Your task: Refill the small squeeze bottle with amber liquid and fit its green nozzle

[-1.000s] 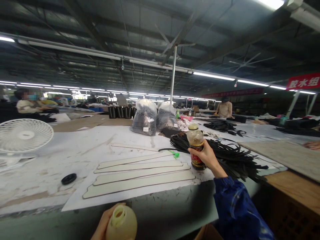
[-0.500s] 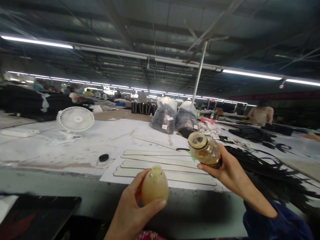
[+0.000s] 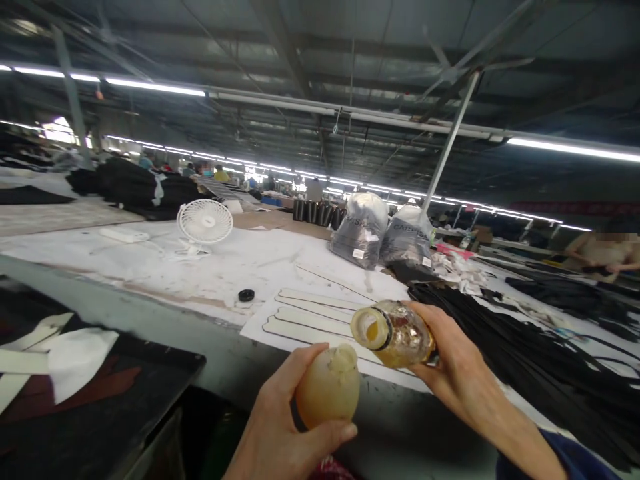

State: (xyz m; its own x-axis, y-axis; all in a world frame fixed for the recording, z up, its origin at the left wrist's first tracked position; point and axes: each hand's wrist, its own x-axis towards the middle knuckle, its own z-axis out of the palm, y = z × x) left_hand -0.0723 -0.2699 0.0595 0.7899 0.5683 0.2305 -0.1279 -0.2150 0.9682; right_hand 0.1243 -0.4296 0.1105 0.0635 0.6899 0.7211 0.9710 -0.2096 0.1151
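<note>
My left hand (image 3: 285, 413) is wrapped round a rounded, yellowish translucent bottle (image 3: 330, 393) with a short open neck, held nearly upright at the table's front edge. My right hand (image 3: 450, 347) grips a clear glass jar (image 3: 407, 333) holding amber liquid. The jar lies tilted almost on its side, its uncapped mouth facing left, just above and to the right of the bottle's neck. The two openings are close but apart. Behind them, long pale strips (image 3: 305, 323) with dark edges lie on white paper. A black round cap (image 3: 246, 295) rests to their left.
A small white fan (image 3: 205, 223) stands at the back left beside a white power strip (image 3: 124, 235). Two filled plastic bags (image 3: 357, 233) sit at the back. Black strips (image 3: 500, 340) are heaped on the right. A person (image 3: 603, 250) works at the far right.
The jar has come down and left, tipping closer to the bottle's neck. My view has turned left, so the fan and bags appear further right.
</note>
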